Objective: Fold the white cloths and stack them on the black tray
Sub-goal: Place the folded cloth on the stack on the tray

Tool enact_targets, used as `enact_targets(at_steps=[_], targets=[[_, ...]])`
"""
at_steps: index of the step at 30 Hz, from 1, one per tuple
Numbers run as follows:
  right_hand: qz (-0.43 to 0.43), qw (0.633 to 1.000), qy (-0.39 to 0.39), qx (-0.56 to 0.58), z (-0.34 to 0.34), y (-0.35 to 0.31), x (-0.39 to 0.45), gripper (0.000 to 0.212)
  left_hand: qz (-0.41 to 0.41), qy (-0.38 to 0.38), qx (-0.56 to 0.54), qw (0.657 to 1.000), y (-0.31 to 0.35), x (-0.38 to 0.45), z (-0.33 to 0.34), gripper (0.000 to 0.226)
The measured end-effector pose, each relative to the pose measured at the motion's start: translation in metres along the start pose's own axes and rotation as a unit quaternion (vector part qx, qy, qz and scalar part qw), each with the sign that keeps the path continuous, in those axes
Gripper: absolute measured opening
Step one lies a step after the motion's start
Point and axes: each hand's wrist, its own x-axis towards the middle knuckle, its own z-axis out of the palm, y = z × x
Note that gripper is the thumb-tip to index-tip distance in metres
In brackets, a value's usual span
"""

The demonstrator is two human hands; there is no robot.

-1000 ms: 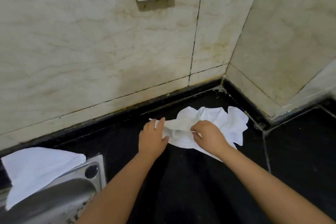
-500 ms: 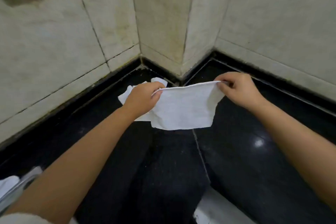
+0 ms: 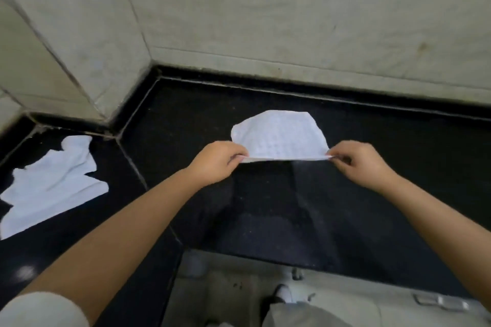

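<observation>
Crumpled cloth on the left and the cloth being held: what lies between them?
Head view: only bare black countertop, crossed by a seam, separates the crumpled cloth from the held cloth and left hand.

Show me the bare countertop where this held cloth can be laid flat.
Bare black counter lies between the forearms, below the held cloth pinched by left hand and right hand. More lies right toward the wall. The left corner is taken by crumpled cloths.

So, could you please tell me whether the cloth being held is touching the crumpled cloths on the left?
Apart. The head view shows bare black counter between the held cloth and the crumpled cloths.
</observation>
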Motion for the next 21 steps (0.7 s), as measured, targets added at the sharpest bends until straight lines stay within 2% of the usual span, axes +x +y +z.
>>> enact_targets(at_steps=[3,6,9,12,16,21], targets=[[0.019,0.989,-0.148,0.014,0.03,0.041,-0.037,0.016,-0.021,-0.164,-0.004,0.986,0.012,0.001,0.052,0.026],[0.045,0.95,-0.308,0.038,0.051,0.068,-0.058,0.015,-0.039,-0.32,0.004,0.947,0.021,0.001,0.088,0.023],[0.095,0.908,-0.397,0.09,0.056,0.084,-0.063,0.022,-0.053,-0.408,0.014,0.911,0.028,0.008,0.101,0.024],[0.128,0.917,-0.364,0.101,0.057,0.096,-0.049,0.029,-0.084,-0.363,0.003,0.928,0.026,0.024,0.102,0.025],[0.12,0.962,-0.239,0.052,0.065,0.098,-0.021,0.011,-0.159,-0.211,0.006,0.965,0.015,0.046,0.101,0.027],[0.157,0.976,-0.148,0.007,0.093,0.094,-0.001,0.024,-0.161,-0.162,0.076,0.971,0.003,0.059,0.113,0.029]])
